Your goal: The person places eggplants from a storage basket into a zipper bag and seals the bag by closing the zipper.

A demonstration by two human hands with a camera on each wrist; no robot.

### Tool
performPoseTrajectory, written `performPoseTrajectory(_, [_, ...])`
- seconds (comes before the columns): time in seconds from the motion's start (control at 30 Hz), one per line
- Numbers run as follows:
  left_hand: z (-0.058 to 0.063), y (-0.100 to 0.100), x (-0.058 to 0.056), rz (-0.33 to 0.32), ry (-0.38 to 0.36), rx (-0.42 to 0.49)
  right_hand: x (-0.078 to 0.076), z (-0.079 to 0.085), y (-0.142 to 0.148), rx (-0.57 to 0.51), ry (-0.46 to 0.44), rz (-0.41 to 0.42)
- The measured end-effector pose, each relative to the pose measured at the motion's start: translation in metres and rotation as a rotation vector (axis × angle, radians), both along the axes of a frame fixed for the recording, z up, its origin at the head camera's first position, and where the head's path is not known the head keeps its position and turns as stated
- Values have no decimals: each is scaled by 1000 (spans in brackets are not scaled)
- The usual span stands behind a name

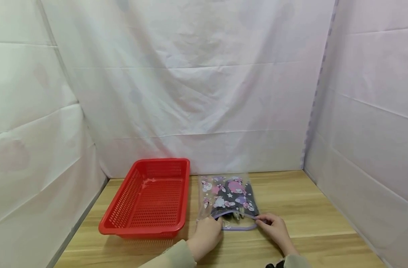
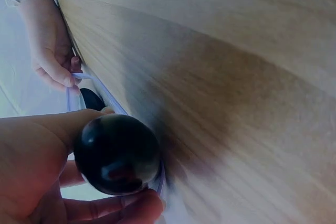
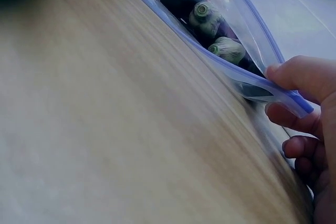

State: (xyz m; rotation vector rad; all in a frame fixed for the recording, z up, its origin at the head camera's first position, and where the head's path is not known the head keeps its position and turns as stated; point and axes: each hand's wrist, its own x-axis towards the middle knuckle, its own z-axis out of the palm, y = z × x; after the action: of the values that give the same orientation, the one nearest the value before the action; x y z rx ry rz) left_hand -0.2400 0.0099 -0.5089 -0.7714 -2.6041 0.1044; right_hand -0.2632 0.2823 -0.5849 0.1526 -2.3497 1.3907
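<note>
A clear zip bag [image 1: 235, 186] with pink and white cartoon prints and a purple zip edge lies on the table, its mouth towards me. Inside, several dark eggplants with pale green stem ends [image 3: 205, 18] show through the opening. My left hand [image 1: 206, 233] is at the left of the mouth, thumb and fingers round a glossy dark eggplant [image 2: 116, 155] whose rounded end faces the left wrist camera. At the right corner, my right hand [image 1: 275, 227] pinches the purple zip edge between thumb and forefinger, and the mouth gapes. The far part of the held eggplant is hidden.
A red plastic basket [image 1: 141, 231] with slotted sides stands on the wooden table [image 1: 291, 201], left of the bag. White cloth walls [image 1: 197, 104] enclose the table at the back and both sides.
</note>
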Motion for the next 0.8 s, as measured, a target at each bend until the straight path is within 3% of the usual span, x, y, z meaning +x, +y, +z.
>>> performPoseTrajectory(0.2, [3,-4,0,-2,-58,-31,-1,-1,0,-4,-8,1])
performPoseTrajectory(0.47, [9,-17,9,-34,-115,-46,-2,-1,-1,4,-1,0])
performPoseTrajectory(0.7, [17,-26,20,-55,-303,-24,-1,-1,0,18,-54,-17])
performPoseTrajectory(0.8, [21,-27,24,-78,-341,-25,-1,-1,1,22,-46,-23])
